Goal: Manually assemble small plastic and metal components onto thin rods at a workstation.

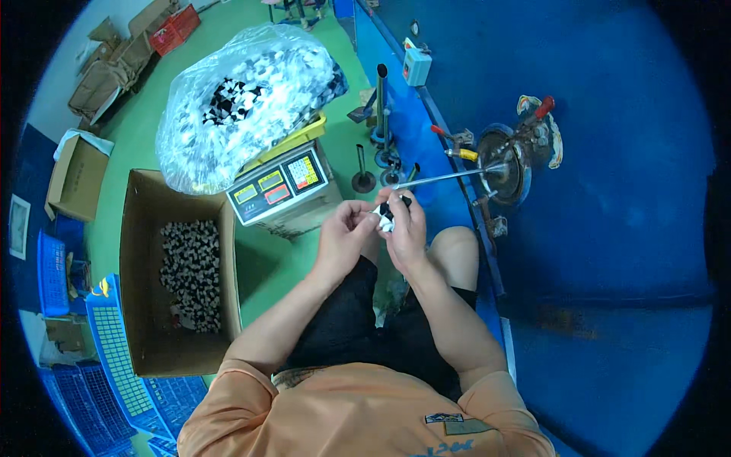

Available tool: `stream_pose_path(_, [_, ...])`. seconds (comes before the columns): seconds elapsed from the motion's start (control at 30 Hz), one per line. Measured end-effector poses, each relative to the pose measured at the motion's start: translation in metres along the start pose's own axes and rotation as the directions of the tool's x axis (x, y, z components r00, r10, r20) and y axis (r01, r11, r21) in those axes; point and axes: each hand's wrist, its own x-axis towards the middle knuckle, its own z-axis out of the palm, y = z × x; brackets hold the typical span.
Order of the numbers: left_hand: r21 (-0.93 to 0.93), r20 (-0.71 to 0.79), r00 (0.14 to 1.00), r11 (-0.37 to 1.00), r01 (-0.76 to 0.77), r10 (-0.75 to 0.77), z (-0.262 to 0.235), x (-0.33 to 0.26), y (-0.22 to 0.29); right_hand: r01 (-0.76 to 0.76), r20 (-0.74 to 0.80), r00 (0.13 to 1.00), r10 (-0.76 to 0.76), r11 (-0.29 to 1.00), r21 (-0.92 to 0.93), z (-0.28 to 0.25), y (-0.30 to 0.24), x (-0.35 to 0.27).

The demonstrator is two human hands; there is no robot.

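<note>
My left hand (344, 232) and my right hand (406, 228) meet over my knees, close together. Between the fingertips sits a small black and white part (388, 217); the right hand grips it and the left hand's fingers pinch at its edge. A thin metal rod (449, 177) of the blue machine (609, 190) ends just above my right hand.
An open cardboard box (137, 251) with several small black and white parts stands at my left. Behind it a weighing scale (280, 186) carries a large clear bag (244, 99) of the same parts. Blue crates (114, 350) and cardboard boxes (76, 175) line the far left.
</note>
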Motion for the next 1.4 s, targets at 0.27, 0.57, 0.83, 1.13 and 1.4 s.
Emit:
stream_pose_path(0.27, [0.241, 0.123, 0.974, 0.946, -0.215, 0.190, 0.004, 0.021, 0.007, 0.241, 0.107, 0.970, -0.217, 0.818, -0.522, -0.013, 0.006, 0.007])
stream_pose_path(0.57, [0.417, 0.233, 0.947, 0.857, -0.304, 0.222, 0.000, 0.024, 0.015, 0.226, 0.052, 0.973, -0.226, 0.872, -0.434, -0.010, 0.007, 0.008])
stream_pose_path(0.83, [0.204, 0.183, 0.978, 0.969, -0.138, 0.100, -0.006, 0.029, 0.007, 0.059, -0.027, 0.997, -0.073, 0.938, -0.341, -0.010, -0.002, 0.007])
stream_pose_path(1.13, [-0.539, 0.132, 0.955, 0.789, 0.294, -0.266, 0.004, 0.038, 0.014, -0.053, -0.161, 0.986, 0.038, 0.995, -0.086, -0.014, 0.000, 0.010])
stream_pose_path(1.4, [-0.595, 0.090, 0.949, 0.748, 0.295, -0.303, 0.015, 0.038, 0.011, -0.063, -0.166, 0.986, 0.027, 0.974, -0.219, -0.023, -0.007, 0.008])
